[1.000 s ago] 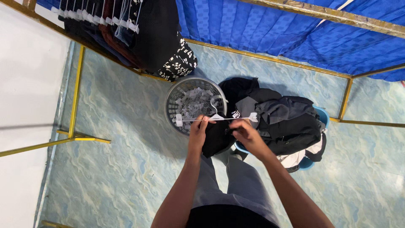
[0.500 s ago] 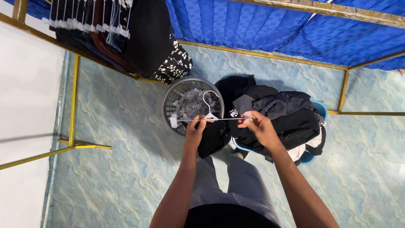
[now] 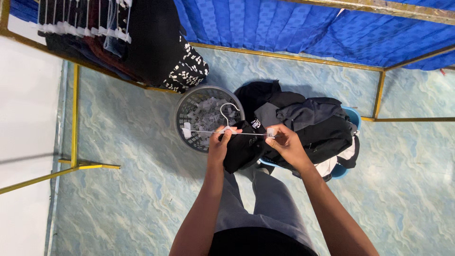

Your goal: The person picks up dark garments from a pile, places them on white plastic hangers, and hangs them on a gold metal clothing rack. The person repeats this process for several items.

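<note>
While both hands pinch a clip hanger, apparently clamping black cloth, floor lies open leftward.

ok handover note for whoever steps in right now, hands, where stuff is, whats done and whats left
Left hand: pinches the bar of the white clip hanger near its hook.
Right hand: grips the hanger's right end clip, with the black garment at it.
The garment hangs under the bar, in front of the legs. The pile of dark clothes sits in the blue basin; the grey basket holds paper scraps.
Done: clothes already hang on the rack.
Left: the left clip is bare; the pile remains.
</note>
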